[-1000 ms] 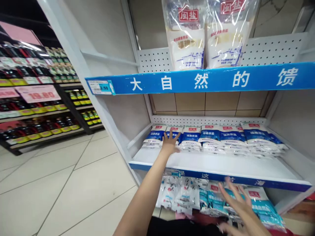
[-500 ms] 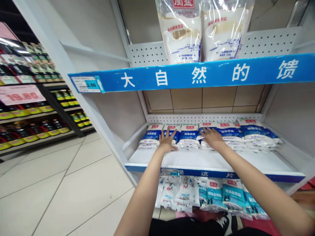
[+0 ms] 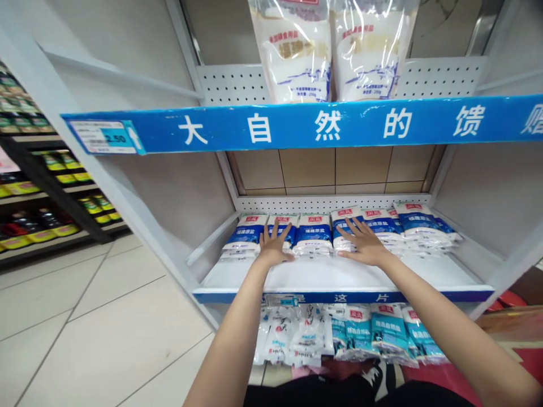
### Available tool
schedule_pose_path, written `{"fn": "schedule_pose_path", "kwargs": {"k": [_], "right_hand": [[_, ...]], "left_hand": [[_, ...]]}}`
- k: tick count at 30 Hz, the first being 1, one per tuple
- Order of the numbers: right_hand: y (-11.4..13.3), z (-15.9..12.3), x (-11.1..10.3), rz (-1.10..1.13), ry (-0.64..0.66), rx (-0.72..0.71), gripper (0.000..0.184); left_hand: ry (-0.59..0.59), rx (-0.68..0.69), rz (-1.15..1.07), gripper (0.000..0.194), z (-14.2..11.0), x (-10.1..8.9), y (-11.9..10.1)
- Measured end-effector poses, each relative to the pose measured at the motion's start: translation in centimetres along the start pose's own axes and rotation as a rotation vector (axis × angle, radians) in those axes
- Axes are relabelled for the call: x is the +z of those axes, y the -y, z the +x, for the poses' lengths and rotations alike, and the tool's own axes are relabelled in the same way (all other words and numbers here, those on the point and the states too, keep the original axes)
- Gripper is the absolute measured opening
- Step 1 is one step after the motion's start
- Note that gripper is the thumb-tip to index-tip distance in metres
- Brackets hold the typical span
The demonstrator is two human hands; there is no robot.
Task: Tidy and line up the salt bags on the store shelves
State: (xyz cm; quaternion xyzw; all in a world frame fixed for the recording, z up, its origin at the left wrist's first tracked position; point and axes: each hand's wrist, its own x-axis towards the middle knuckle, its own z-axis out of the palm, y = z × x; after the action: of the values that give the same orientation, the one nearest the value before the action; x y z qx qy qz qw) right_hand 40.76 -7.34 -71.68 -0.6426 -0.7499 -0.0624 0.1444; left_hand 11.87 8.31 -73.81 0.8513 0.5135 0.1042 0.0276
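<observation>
Blue-and-white bags of salt lie in a row of short stacks at the back of the middle shelf (image 3: 305,277). With fingers spread, my left hand (image 3: 274,247) rests over the second salt bag (image 3: 287,222) from the left. My right hand (image 3: 362,243), its fingers also spread, lies over another salt bag (image 3: 344,216) right of the middle. Between my hands sits an uncovered salt bag (image 3: 313,230). Farther right, a salt bag (image 3: 416,220) tops a taller stack. Neither hand grips anything.
A blue-fronted upper shelf (image 3: 292,127) carries two large clear-and-white salt pouches (image 3: 297,62). Beneath the middle shelf are white packets (image 3: 280,333) and teal salt bags (image 3: 388,328). Side panels close in the shelf. Bottles stand on a dark rack (image 3: 46,220) at left, across the tiled floor (image 3: 106,333).
The view has shifted right and closer to the shelf. My right hand's fingers have spread wider over its salt bag. My left hand stays over the same bag.
</observation>
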Motion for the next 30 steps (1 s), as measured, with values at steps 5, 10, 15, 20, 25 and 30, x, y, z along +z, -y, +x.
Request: {"fn": "schedule_pose_path", "kwargs": {"k": [5,10,15,20,25,30], "right_hand": [[-3.9,-1.6,-3.9,0.275,-0.357,0.149,0.055],[-9.9,-5.3,-6.8,-0.167,-0.174,0.656,0.044],[-12.0,-6.1,-5.3,-0.246,0.007,0.844,0.074],[-13.7,-5.2,-5.7,-0.289,-0.088,0.838,0.063],[-15.4,-5.4,-8.6,-0.234,-0.308,1.03,0.044],[-12.6,-5.1,-8.4,-0.311,-0.401,0.941,0.048]], "left_hand": [[-0.007,-0.008,0.009,0.12,0.0,0.1,0.1],[-0.014,-0.007,0.032,0.118,-0.1,0.0,-0.1],[-0.014,-0.017,0.058,0.115,-0.2,-0.2,-0.3],[-0.019,-0.025,0.058,0.112,-0.4,-0.1,-0.4],[-0.018,-0.023,0.05,0.111,-0.4,-0.1,-0.5],[-0.016,-0.027,0.046,0.113,-0.1,0.1,-0.3]]}}
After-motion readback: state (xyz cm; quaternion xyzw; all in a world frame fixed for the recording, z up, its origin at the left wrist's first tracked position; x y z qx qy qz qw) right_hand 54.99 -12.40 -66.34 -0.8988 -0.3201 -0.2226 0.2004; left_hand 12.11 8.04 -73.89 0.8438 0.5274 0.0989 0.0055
